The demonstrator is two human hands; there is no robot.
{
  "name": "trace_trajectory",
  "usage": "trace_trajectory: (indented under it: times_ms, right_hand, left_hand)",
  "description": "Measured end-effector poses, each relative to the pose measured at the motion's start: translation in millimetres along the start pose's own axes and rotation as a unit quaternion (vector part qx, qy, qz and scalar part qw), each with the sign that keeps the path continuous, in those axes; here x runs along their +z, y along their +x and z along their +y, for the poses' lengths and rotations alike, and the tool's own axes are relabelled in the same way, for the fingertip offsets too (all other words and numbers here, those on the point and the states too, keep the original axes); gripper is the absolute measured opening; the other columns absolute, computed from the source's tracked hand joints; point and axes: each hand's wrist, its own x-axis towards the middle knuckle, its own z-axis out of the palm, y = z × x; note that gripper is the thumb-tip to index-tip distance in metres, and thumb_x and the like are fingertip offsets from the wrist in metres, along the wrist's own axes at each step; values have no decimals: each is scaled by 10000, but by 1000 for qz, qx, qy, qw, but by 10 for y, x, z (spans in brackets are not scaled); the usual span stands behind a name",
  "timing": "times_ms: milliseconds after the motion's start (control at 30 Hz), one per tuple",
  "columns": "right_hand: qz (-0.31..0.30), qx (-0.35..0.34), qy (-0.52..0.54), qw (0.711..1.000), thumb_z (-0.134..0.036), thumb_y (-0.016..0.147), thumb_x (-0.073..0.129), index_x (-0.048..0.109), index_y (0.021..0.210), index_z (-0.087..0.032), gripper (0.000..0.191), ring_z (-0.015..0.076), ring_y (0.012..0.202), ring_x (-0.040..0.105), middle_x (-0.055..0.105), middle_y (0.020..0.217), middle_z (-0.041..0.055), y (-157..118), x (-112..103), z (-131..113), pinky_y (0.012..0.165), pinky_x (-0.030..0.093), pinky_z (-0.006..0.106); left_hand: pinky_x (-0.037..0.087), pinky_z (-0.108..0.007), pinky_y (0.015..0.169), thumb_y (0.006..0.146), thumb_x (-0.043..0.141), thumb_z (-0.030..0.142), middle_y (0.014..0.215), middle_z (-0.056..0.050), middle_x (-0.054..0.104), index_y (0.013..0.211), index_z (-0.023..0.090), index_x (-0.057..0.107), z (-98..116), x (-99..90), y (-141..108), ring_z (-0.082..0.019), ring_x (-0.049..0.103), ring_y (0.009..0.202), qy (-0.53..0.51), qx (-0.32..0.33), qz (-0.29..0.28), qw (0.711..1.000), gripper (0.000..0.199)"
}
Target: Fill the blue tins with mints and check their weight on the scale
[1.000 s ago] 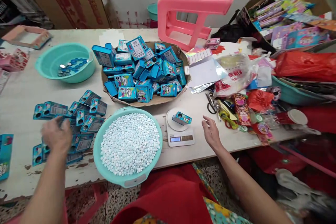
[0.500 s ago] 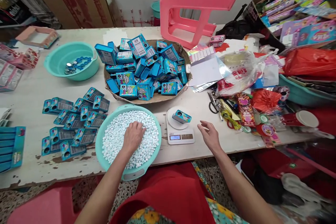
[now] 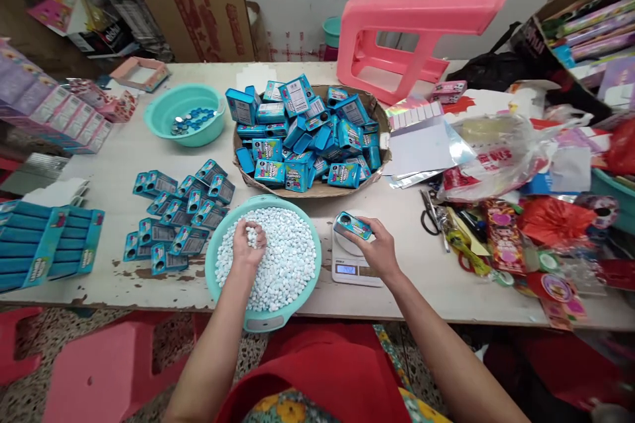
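In the turquoise basin (image 3: 213,264) lie a great many small white candies (image 3: 285,251). My left hand (image 3: 248,248) is over them, palm turned up, with its fingers curled round a few candies. My right hand (image 3: 380,248) grips a small blue candy box (image 3: 352,226) by its sides, above the white kitchen scale (image 3: 342,269). A round dark opening shows at the box's end. Left of the basin, several blue boxes (image 3: 176,211) with similar round openings lie in a cluster. Behind it, a cardboard tray (image 3: 317,192) is heaped with more blue boxes (image 3: 297,139).
A second turquoise basin (image 3: 159,115) at the back left holds small blue and silver round pieces. Blue display cartons (image 3: 49,244) stand at far left. An upturned pink stool (image 3: 411,20) rises at the back. Scissors (image 3: 430,215) and plastic-wrapped clutter (image 3: 496,152) lie to the right.
My right hand has closed on the blue box that sat on the scale. My left hand has turned palm up with candies in it. The view has swung left.
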Motion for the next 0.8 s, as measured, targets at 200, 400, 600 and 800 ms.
trace_trajectory:
  times_ms: [200,400,600,800]
  right_hand:
    - [-134,-120,11,984,-365,795,650,591,1098,-252,328,236,929,589,632,985,60,-110,262,-863,800,486,359]
    - [-180,-152,-25,971,-305,774,669,596,1083,-238,324,255,916,586,641,958,61,-166,582,-1121,781,484,375]
    - [-177,-125,-31,976,-283,747,704,602,1060,-216,336,254,918,587,642,973,61,-91,645,-1126,786,479,371]
    - [-184,-115,-44,975,-257,726,725,605,1048,-212,347,247,898,587,640,940,55,-17,678,-1109,767,477,355]
  left_hand:
    - [185,-177,333,795,580,479,461,64,323,592,183,396,105,668,-457,-43,279,334,-48,54,-59,996,403]
    - [422,-225,549,803,584,474,507,28,422,538,169,433,86,984,-638,-89,503,510,14,209,-35,977,432]
    - [330,-213,438,810,557,498,495,49,354,553,178,415,108,922,-532,-76,431,434,6,199,-10,980,435]
    - [415,-228,548,818,572,456,504,36,403,552,170,448,44,927,-460,-97,511,511,23,228,-10,973,410]
